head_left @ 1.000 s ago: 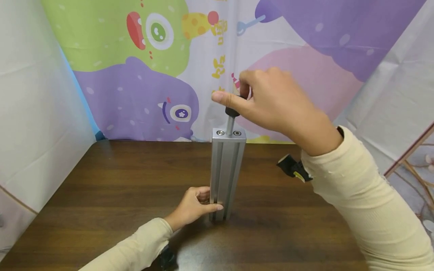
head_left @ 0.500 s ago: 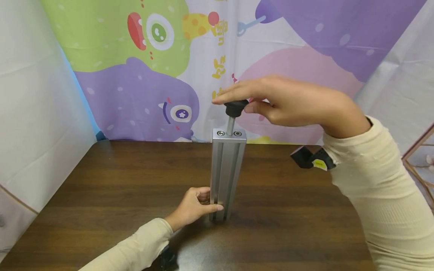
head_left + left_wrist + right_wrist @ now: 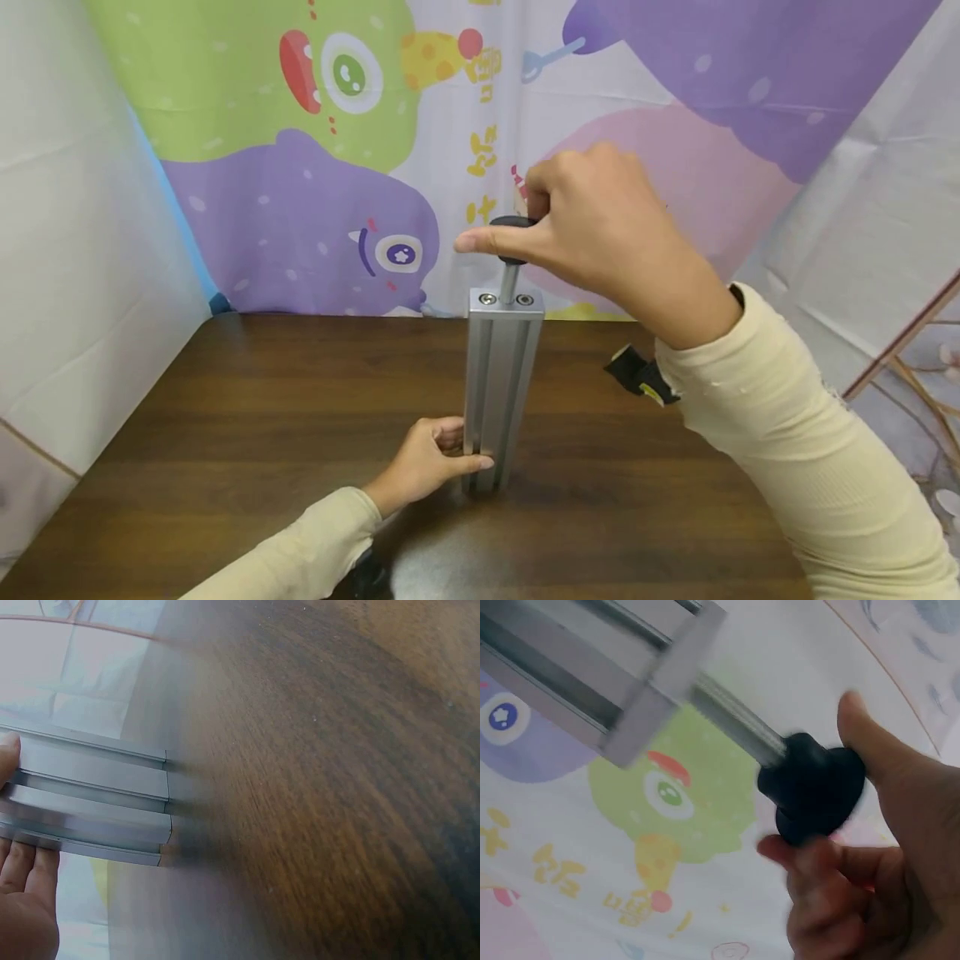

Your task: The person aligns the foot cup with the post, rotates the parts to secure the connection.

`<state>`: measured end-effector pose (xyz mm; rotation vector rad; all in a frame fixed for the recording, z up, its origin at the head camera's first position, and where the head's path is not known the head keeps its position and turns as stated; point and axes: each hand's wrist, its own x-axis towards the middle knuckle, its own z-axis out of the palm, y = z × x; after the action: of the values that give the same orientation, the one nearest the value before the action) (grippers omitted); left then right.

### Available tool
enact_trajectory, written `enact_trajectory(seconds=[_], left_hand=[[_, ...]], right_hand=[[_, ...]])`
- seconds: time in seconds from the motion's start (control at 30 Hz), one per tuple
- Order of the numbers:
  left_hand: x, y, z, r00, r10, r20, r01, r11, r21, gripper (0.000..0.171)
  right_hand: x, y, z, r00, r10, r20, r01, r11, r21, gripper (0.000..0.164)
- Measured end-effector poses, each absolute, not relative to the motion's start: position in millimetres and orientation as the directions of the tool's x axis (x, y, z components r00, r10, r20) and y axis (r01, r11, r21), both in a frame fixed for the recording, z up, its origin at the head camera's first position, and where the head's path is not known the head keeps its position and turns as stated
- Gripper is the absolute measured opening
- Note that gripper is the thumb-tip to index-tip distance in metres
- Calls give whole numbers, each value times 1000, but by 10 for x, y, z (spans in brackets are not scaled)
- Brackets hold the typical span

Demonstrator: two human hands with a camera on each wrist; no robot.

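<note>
A silver aluminum profile [image 3: 497, 392] stands upright on the table, an end plate [image 3: 507, 309] with two screws on its top. Rising from the plate is the threaded stem [image 3: 739, 720] of a black leveling foot [image 3: 810, 784], its wide base upward. My right hand [image 3: 607, 221] holds the foot's base between thumb and curled fingers, the thumb pointing left in the head view. Low on the profile, my left hand [image 3: 420, 465] grips it, thumb across the front face and fingers behind. The left wrist view shows the profile's lower end at the tabletop.
The dark wooden table [image 3: 300, 400] ends at a cartoon-printed curtain [image 3: 300, 217] close behind the profile. White cloth panels [image 3: 67, 208] flank both sides. A black wrist camera mount [image 3: 637, 375] hangs under the right sleeve.
The right hand stretched its fingers flat over the foot half a second ago. Now it has turned back, with thumb leftward and fingers curled at the base. The left hand and profile stay put.
</note>
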<state>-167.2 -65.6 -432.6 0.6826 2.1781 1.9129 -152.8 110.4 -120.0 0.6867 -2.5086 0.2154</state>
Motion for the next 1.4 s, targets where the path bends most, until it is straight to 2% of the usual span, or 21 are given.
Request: enact_trajectory(seconds=[0.13, 0.37, 0.5, 0.6, 0.67, 0.77, 0.83, 0.9, 1.0, 1.07, 1.2, 1.3, 1.4], left_hand=[[-1687, -641, -4325, -882, 435, 183, 241, 83, 967, 42], [-1694, -646, -4321, -881, 433, 192, 247, 75, 966, 41], [-1699, -647, -4332, -877, 439, 198, 251, 67, 966, 42], [-1700, -657, -4337, -875, 442, 199, 252, 64, 966, 42], [-1701, -664, -4338, -874, 442, 202, 255, 64, 965, 41], [-1698, -674, -4335, -875, 438, 207, 260, 64, 963, 41], [-1696, -675, -4332, -873, 439, 210, 264, 64, 963, 40], [-1695, -675, -4330, -872, 442, 209, 262, 64, 963, 40], [-1693, -673, -4330, -873, 443, 204, 259, 67, 964, 40], [-1691, -672, -4329, -873, 444, 201, 256, 66, 965, 40], [-1684, -676, -4323, -870, 447, 206, 259, 61, 964, 40], [-1683, -676, -4318, -870, 449, 205, 260, 64, 963, 40], [-1680, -680, -4316, -872, 446, 200, 258, 73, 963, 41]], right_hand=[[-1517, 1059, -1250, -726, -346, 594, -436, 900, -9, 67], [-1499, 1049, -1248, -739, -329, 588, -423, 906, -24, 68], [-1473, 1106, -1189, -790, -360, 496, -456, 886, -83, 60], [-1469, 1216, -1118, -798, -468, 380, -539, 837, -100, 51], [-1492, 1301, -1083, -745, -585, 320, -636, 768, -75, 52], [-1563, 1398, -1062, -581, -768, 269, -800, 599, -18, 53], [-1614, 1429, -1055, -486, -839, 246, -867, 498, -14, 53], [-1651, 1437, -1048, -436, -872, 222, -897, 441, -29, 53], [-1686, 1432, -1042, -418, -884, 207, -907, 417, -51, 56], [-1693, 1424, -1040, -423, -882, 209, -905, 423, -47, 52], [-1675, 1392, -1045, -465, -853, 235, -880, 474, -23, 35], [-1628, 1321, -1063, -576, -764, 289, -801, 599, -12, 28], [-1580, 1197, -1116, -703, -595, 390, -648, 762, -5, 44]])
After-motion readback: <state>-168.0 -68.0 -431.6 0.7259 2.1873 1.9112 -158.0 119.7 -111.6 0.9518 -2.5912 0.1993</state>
